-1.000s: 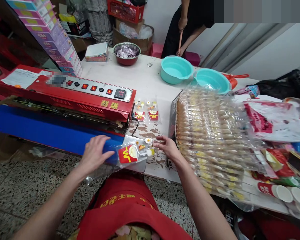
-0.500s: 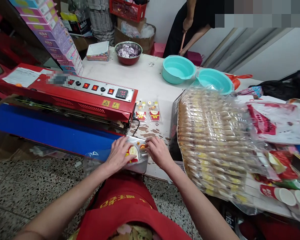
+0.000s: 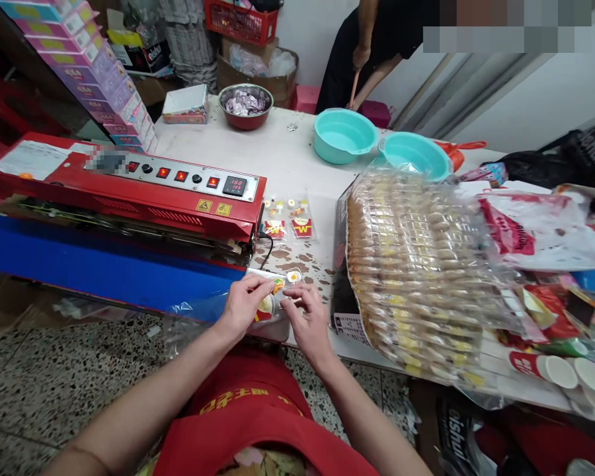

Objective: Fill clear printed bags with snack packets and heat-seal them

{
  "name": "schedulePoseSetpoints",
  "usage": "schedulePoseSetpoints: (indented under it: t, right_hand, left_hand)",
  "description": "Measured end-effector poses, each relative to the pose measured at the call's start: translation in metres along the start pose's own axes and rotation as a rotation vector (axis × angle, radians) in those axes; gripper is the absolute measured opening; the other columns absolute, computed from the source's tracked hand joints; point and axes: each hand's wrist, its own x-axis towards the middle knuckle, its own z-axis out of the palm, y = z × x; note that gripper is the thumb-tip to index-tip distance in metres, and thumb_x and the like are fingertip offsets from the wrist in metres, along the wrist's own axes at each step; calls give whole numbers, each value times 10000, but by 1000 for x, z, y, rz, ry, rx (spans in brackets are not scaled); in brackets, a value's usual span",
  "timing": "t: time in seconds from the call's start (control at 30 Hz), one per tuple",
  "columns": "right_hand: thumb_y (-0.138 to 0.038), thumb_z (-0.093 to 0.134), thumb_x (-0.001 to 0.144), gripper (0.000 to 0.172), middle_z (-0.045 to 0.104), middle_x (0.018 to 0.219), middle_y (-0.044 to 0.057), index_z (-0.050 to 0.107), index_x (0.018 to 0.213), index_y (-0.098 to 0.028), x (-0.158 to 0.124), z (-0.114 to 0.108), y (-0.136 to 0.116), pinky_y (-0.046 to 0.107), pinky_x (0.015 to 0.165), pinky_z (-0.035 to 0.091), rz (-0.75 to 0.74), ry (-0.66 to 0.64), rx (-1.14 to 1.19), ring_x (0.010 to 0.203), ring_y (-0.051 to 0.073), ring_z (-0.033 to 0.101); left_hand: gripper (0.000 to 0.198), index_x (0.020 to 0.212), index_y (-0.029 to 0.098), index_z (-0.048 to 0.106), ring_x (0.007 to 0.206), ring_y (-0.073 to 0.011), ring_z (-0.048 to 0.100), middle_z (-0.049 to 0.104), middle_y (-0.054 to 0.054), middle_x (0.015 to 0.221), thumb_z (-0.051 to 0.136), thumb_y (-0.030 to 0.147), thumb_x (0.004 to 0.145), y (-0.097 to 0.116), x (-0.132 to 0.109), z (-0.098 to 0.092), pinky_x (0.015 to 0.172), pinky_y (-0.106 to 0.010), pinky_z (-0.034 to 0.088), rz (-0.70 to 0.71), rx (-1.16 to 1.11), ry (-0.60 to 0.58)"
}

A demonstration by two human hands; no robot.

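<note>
At the near end of the red machine, a clear plastic packet [image 3: 264, 308] with a red and yellow picture lies over a pale metal surface [image 3: 277, 332]. My left hand [image 3: 245, 305] has thumb and fingers pinched together at the packet's upper part, next to a small orange and green piece [image 3: 278, 285]. From the other side, my right hand [image 3: 308, 318] pinches the packet's right edge close by. A small fried-egg-shaped piece [image 3: 294, 277] shows just beyond my fingertips. My fingers partly cover the packet, and exactly what each pinch holds is hard to see.
A red sealing machine [image 3: 178, 198] with a blue belt [image 3: 104, 258] stands left. Two filled packets [image 3: 288, 221] lie ahead. On the right, a box holds rows of clear packets [image 3: 411, 264]. Turquoise basins [image 3: 344, 135] and a bowl of sachets [image 3: 246, 109] stand farther back, near another person [image 3: 347, 66].
My left hand has gone from lying spread over the packet to pinching at its upper part. My right fingers have come nearer to it. The egg-shaped piece now shows beyond them.
</note>
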Motion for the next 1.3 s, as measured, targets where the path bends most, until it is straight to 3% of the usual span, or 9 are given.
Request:
schedulePoseSetpoints:
  t: [0.1,0.17,0.43,0.53,0.63,0.87,1.03,1.17,1.3]
  right_hand:
    - [-507,749,666,376,604,816,29,598,818,-198,-4,15,-10,285,629,474,423,26,347,696,156,544]
    - [-498,764,643,373,607,759,13,605,791,-194,-4,20,-12,272,618,458,566,10,523,671,147,541]
    - [-412,786,668,274,603,790,-10,640,773,-206,4,2,-4,249,650,409,501,-151,865,677,113,508]
    - [-431,687,768,232,548,759,-18,603,784,-215,19,-19,2,253,628,382,417,-319,686,664,119,474]
    - [-327,597,837,142,503,771,-5,597,759,-209,37,-33,8,279,712,386,244,-446,90,757,149,475]
    - [-243,609,825,92,564,916,90,621,756,-184,56,-8,9,323,730,399,-2,-517,-835,924,244,502]
    - [-318,675,793,164,588,979,85,622,896,-203,46,0,12,343,776,416,16,-254,-817,939,254,509]
    - [-456,683,756,545,528,1205,146,532,1209,-192,25,7,31,443,876,405,209,42,-662,1092,327,473]
    - [-477,721,676,643,578,1113,154,527,1179,-128,17,20,59,421,885,428,405,76,-304,1030,300,534]
  left_hand:
    - [150,807,220,750,894,-193,533,597,-43,873,642,323,792,-1,-9,2,836,-293,394,268,254,88]
    - [133,805,223,750,889,-184,532,586,-37,875,650,308,790,-3,-10,2,819,-281,398,250,227,81]
    - [242,844,146,685,699,-113,504,605,-43,848,763,294,669,3,-6,10,567,-207,358,-485,-625,-257]
    - [211,787,141,664,689,-119,506,598,-31,778,695,345,742,5,1,6,579,-214,363,-280,-277,-248]
    - [217,943,174,651,717,-134,530,618,-14,845,641,324,786,1,13,-9,658,-243,402,24,246,-116]
    - [164,941,205,622,889,-179,560,619,-26,958,522,329,901,-20,16,-40,801,-298,430,299,755,-56]
    - [225,1111,225,609,1021,-219,493,576,-61,1111,507,277,917,-23,11,-42,893,-352,432,498,990,-231]
    - [431,1257,330,543,1117,-275,438,466,-81,1288,634,274,839,-14,22,-37,899,-410,433,582,1217,-437]
    - [433,1200,292,563,1150,-292,418,447,-87,1307,696,292,788,-5,45,-31,902,-425,416,643,1341,-619]
